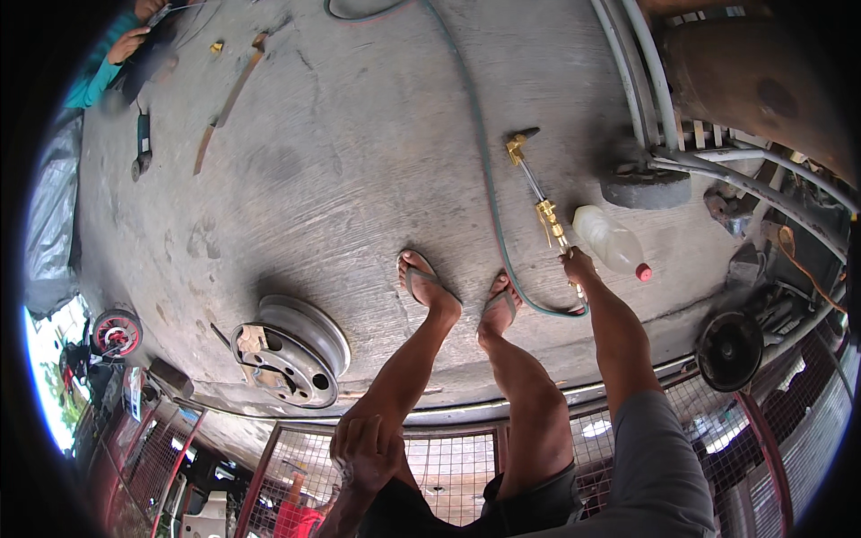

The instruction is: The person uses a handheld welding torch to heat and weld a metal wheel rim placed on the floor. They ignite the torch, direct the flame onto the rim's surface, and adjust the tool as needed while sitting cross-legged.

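My right hand (579, 266) is wrapped round the handle of a brass and steel cutting torch (549, 215). The torch's angled head points away from me, at or close to the concrete floor. A green and red hose (487, 170) curves from the handle end across the floor. Beside the torch, on its right, a clear plastic bottle with a red cap (610, 240) lies on its side. My left hand (366, 448) is at my left knee, its fingers curled in and nothing visible in them; the palm is hidden.
A steel wheel rim (316, 336) lies at left. Farther off are an angle grinder (142, 143), a flat metal strip (231, 100) and another person's hand (128, 43). A pipe frame (664, 81) on a round base (646, 186) stands at right. Mesh panels (448, 466) are beneath me.
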